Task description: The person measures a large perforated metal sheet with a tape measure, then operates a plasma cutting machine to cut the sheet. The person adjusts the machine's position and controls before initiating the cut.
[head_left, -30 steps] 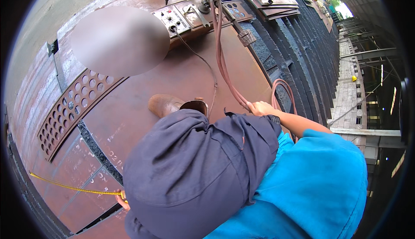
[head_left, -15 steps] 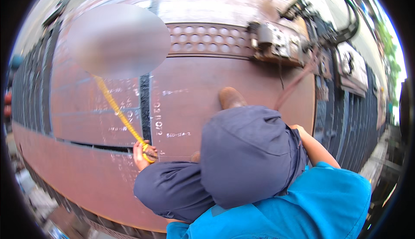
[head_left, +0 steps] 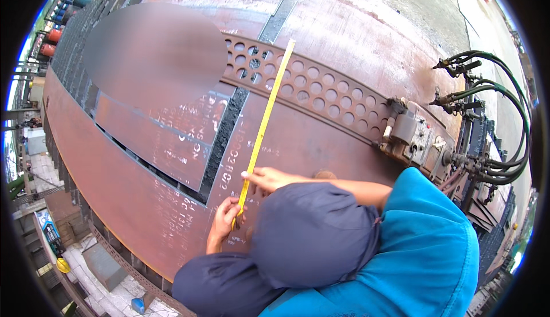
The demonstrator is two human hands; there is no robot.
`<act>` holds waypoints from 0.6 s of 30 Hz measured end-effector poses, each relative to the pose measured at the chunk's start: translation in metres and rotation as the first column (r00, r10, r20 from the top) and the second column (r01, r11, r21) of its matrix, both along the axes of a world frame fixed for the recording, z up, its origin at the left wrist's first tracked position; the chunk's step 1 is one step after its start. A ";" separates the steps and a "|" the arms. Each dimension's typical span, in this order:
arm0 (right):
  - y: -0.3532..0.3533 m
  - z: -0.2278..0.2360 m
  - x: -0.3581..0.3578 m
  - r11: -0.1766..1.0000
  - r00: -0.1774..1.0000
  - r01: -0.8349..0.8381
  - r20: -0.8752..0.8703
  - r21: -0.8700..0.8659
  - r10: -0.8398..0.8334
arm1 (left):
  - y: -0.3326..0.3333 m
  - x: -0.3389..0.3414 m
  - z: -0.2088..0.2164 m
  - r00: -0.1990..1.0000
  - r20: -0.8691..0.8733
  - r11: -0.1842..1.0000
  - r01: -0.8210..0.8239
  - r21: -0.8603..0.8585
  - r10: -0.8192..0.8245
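My left hand (head_left: pixel 225 218) is closed around a yellow tape measure (head_left: pixel 265 113), low over the steel plate (head_left: pixel 309 128). The tape's case is mostly hidden by the fingers. Its blade runs out away from me and crosses a perforated track (head_left: pixel 312 91), the tip lying beyond it. My right hand (head_left: pixel 270 178) reaches across from the right, with its fingers at the blade just ahead of the left hand. A small white piece (head_left: pixel 245 174), like chalk, shows at its fingertips. White handwritten marks cover the plate near both hands.
A cutting machine (head_left: pixel 417 131) sits at the track's right end, with black hoses (head_left: pixel 504 162) curving beside it. Dark gaps (head_left: pixel 226 139) separate the plates on the left. Slats, boxes and a yellow helmet (head_left: pixel 62 265) lie at lower left. A blurred oval hides the upper left.
The blade has swung from pointing far left to pointing ahead and slightly right, across the track. My right hand has come from beside my leg to the tape. The view has turned.
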State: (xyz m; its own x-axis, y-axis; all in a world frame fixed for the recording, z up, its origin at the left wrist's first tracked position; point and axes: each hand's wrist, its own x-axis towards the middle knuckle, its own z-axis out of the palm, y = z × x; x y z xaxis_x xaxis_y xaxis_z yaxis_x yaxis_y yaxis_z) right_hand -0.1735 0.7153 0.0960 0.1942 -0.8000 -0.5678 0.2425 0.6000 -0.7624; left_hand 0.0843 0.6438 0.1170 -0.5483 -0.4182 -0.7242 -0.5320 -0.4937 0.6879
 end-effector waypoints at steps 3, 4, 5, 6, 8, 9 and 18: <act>-0.022 -0.002 0.026 0.972 0.991 0.123 -0.031 -0.198 -0.132 | 0.000 -0.006 0.050 0.997 0.055 0.998 -0.052 -0.035 0.054; -0.031 -0.001 0.023 0.961 0.988 0.151 0.004 -0.233 -0.154 | -0.003 -0.011 0.063 0.996 0.043 0.995 -0.078 -0.057 0.081; -0.039 0.002 0.017 0.948 0.984 0.179 0.039 -0.265 -0.175 | -0.006 -0.015 0.078 0.994 0.031 0.992 -0.104 -0.077 0.106; -0.046 0.002 0.008 0.911 0.965 0.261 0.070 -0.319 -0.252 | -0.010 -0.015 0.088 0.996 0.053 0.992 -0.063 -0.111 0.070; -0.072 -0.001 -0.026 0.862 0.936 0.346 0.070 -0.370 -0.345 | -0.030 -0.015 0.111 0.992 0.126 0.985 -0.002 -0.172 0.024; -0.085 -0.003 -0.051 0.867 0.933 0.344 0.030 -0.360 -0.357 | -0.035 -0.009 0.117 0.992 0.117 0.972 -0.021 -0.232 0.050; -0.098 0.030 -0.248 0.790 0.724 0.508 -0.326 -0.342 -0.607 | -0.049 0.006 -0.003 0.998 0.020 0.949 0.063 -0.307 -0.060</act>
